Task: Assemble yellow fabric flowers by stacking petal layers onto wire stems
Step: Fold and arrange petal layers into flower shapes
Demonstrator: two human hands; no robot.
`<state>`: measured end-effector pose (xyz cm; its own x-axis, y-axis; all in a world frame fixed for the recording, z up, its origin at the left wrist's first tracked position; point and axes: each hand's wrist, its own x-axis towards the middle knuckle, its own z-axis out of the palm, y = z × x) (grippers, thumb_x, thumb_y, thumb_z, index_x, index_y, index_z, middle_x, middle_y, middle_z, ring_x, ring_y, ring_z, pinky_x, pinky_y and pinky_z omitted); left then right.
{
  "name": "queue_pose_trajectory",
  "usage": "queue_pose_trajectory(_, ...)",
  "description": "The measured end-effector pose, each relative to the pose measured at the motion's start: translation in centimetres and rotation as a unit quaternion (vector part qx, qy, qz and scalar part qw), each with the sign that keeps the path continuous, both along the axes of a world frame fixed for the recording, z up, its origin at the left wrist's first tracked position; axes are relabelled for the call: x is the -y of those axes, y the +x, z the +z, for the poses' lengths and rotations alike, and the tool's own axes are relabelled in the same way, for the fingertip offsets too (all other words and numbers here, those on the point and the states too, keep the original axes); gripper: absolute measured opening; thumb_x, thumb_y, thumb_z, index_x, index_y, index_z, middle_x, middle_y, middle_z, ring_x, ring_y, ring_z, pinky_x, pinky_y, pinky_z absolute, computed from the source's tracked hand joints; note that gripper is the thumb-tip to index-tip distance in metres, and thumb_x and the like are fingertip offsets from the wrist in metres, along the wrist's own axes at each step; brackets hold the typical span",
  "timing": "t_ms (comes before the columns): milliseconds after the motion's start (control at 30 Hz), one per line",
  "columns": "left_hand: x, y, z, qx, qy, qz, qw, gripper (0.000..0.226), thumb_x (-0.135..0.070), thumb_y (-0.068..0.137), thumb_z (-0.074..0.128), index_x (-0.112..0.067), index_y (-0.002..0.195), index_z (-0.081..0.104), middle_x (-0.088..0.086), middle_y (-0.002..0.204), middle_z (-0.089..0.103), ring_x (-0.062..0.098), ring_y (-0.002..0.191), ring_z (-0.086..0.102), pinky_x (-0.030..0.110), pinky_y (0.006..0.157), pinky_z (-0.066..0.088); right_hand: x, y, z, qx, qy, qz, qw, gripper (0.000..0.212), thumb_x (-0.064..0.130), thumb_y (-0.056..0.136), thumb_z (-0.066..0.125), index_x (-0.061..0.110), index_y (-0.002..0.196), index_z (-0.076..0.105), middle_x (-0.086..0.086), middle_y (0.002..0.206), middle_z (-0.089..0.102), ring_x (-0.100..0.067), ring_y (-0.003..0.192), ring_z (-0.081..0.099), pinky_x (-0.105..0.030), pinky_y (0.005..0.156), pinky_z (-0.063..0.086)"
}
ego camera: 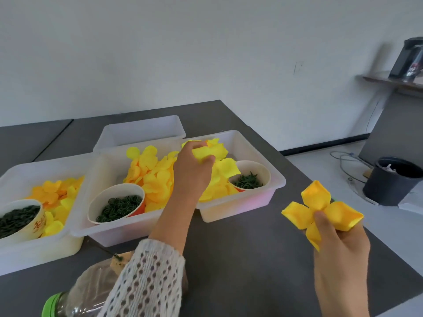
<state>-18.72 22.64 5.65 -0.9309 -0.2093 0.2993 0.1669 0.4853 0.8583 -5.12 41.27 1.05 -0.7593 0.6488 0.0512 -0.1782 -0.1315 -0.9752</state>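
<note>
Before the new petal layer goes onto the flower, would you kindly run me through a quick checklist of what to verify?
1. Left hand grips a yellow petal piece above the middle tray: ok.
2. Only one layer picked up: cannot tell.
3. Right hand holds the four-petal flower firmly, thumb on its centre: ok.
4. Wire stem visible for threading: cannot tell, hidden by petals and fingers.
5. Cups of green rings within reach: ok.

It looked like a small craft workroom: white trays (240, 209) of petals on a grey surface (251, 259), bare walls, floor cables (348, 159).
</note>
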Motion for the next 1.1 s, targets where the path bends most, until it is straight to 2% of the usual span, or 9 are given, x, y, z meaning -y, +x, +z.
queue_pose_trajectory(133, -0.5, -4.5, -1.2, 0.027, -0.048, 0.023, 0.998, 0.032, -0.016, 0.085, 0.068, -0.020, 0.116, 0.063, -0.003, 0.124, 0.062, 0.018, 0.110, 0.057, 0.023, 0.081, 0.039, 0.5, 1.0, -0.6, 0.026, -0.005, 0.025, 0.999, 0.013, 0.008, 0.093, 0.055, 0.019, 0.088, 0.056, 0.010, 0.090, 0.075, -0.022, 0.077, 0.073, -0.036, 0.071, 0.052)
queue_pose_trajectory(267, -0.6, -7.7, -1.5, 0.047, -0.022, 0.071, 0.996, 0.046, -0.017, 0.085, 0.067, -0.020, 0.128, 0.054, 0.004, 0.125, 0.060, 0.028, 0.112, 0.058, 0.030, 0.081, 0.046, -0.2, 2.0, -1.5, 0.056, -0.008, 0.020, 0.998, 0.016, 0.003, 0.089, 0.060, 0.019, 0.086, 0.058, 0.011, 0.067, 0.072, -0.009, 0.058, 0.070, -0.030, 0.056, 0.047)
queue_pose_trajectory(433, -1.3, -9.2, -1.2, 0.115, 0.088, 0.077, 0.986, 0.064, -0.002, 0.089, 0.056, -0.013, 0.144, 0.027, 0.007, 0.099, 0.054, 0.033, 0.105, 0.058, 0.037, 0.082, 0.048, -0.7, 2.3, -2.1, 0.093, -0.013, 0.003, 0.996, 0.017, 0.004, 0.086, 0.064, 0.020, 0.083, 0.058, -0.001, 0.076, 0.068, -0.021, 0.068, 0.064, -0.032, 0.061, 0.048)
queue_pose_trajectory(500, -1.7, -8.3, -0.9, 0.089, 0.071, 0.084, 0.990, 0.061, -0.005, 0.091, 0.057, -0.012, 0.144, 0.028, 0.012, 0.114, 0.055, 0.034, 0.108, 0.056, 0.039, 0.086, 0.048, -0.8, 2.1, -2.1, 0.097, -0.011, 0.002, 0.995, 0.017, 0.004, 0.086, 0.064, 0.019, 0.082, 0.057, 0.005, 0.073, 0.067, -0.013, 0.063, 0.063, -0.028, 0.055, 0.046)
queue_pose_trajectory(567, -2.0, -6.8, -0.7, 0.045, 0.018, 0.104, 0.993, 0.050, -0.010, 0.092, 0.058, -0.012, 0.138, 0.037, 0.018, 0.131, 0.047, 0.037, 0.116, 0.051, 0.040, 0.093, 0.044, -0.7, 1.8, -2.2, 0.104, -0.012, 0.009, 0.994, 0.018, 0.004, 0.086, 0.064, 0.020, 0.082, 0.057, 0.005, 0.075, 0.068, -0.014, 0.064, 0.064, -0.028, 0.055, 0.046)
queue_pose_trajectory(633, -1.8, -4.8, -0.6, 0.024, -0.065, 0.106, 0.992, 0.030, -0.015, 0.094, 0.052, -0.015, 0.124, 0.053, 0.013, 0.125, 0.054, 0.034, 0.112, 0.053, 0.035, 0.087, 0.043, -0.3, 1.5, -2.3, 0.111, -0.017, 0.023, 0.993, 0.018, 0.005, 0.087, 0.064, 0.022, 0.083, 0.057, 0.002, 0.079, 0.067, -0.020, 0.071, 0.065, -0.029, 0.059, 0.046)
queue_pose_trajectory(767, -2.3, -1.9, -1.1, 0.185, -0.293, -0.001, 0.938, 0.016, -0.021, 0.095, 0.044, -0.013, 0.095, 0.057, 0.005, 0.102, 0.062, 0.030, 0.102, 0.060, 0.037, 0.085, 0.048, 1.0, 1.1, -2.3, 0.113, -0.019, 0.052, 0.992, 0.020, 0.006, 0.087, 0.063, 0.024, 0.083, 0.056, 0.007, 0.077, 0.066, -0.011, 0.067, 0.063, -0.027, 0.054, 0.044)
queue_pose_trajectory(933, -3.9, -2.5, -3.1, 0.271, -0.465, -0.042, 0.842, 0.021, -0.022, 0.094, 0.045, -0.018, 0.111, 0.056, 0.007, 0.127, 0.057, 0.032, 0.126, 0.047, 0.057, 0.113, 0.016, 1.7, 1.4, -1.9, 0.129, -0.034, 0.078, 0.988, 0.018, 0.006, 0.087, 0.062, 0.022, 0.086, 0.055, 0.005, 0.080, 0.063, -0.011, 0.067, 0.060, -0.025, 0.052, 0.041)
queue_pose_trajectory(1100, -3.8, -5.2, -5.1, 0.170, -0.505, -0.008, 0.846, 0.033, -0.020, 0.091, 0.048, -0.019, 0.124, 0.051, 0.004, 0.121, 0.057, 0.030, 0.124, 0.048, 0.066, 0.114, -0.001, 0.9, 1.8, -1.7, 0.151, -0.003, 0.076, 0.986, 0.023, 0.007, 0.085, 0.065, 0.023, 0.076, 0.050, 0.005, 0.071, 0.060, -0.012, 0.063, 0.055, -0.025, 0.051, 0.037)
